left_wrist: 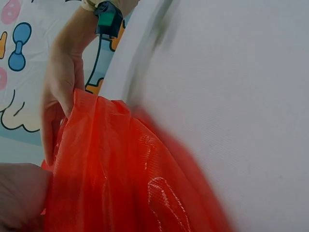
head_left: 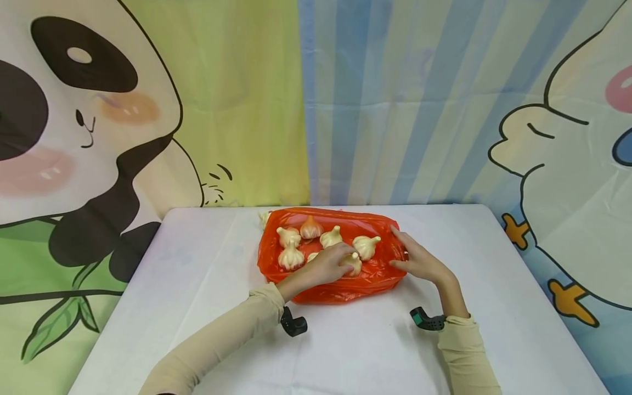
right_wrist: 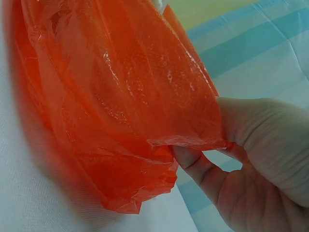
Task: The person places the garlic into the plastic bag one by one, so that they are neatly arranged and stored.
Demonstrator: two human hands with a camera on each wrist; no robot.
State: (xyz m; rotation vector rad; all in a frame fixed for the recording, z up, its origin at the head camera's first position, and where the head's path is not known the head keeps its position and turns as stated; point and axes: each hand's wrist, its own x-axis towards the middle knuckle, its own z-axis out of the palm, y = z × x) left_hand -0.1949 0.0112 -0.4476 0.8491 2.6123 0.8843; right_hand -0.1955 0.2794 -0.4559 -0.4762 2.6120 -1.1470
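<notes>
A red plastic bag (head_left: 340, 291), its mouth spread wide like a tray, lies on the table with several garlic bulbs inside. Reaching in over its front edge, my left hand (head_left: 323, 266) has thumb and fingers around a garlic bulb (head_left: 353, 264) at the front right. Another garlic bulb (head_left: 366, 247) sits just behind it, and more lie to the left, including a browner one (head_left: 311, 227) at the back. At the bag's right end, my right hand (head_left: 419, 259) pinches the plastic rim; the right wrist view shows the bag's edge (right_wrist: 193, 130) between thumb and fingers.
The white-covered table (head_left: 494, 274) extends on both sides of the bag. A pale object (head_left: 264, 219) shows behind the bag's back left corner. A printed curtain (head_left: 247, 109) hangs behind the table. Dark wrist devices (head_left: 293, 322) are strapped below both hands.
</notes>
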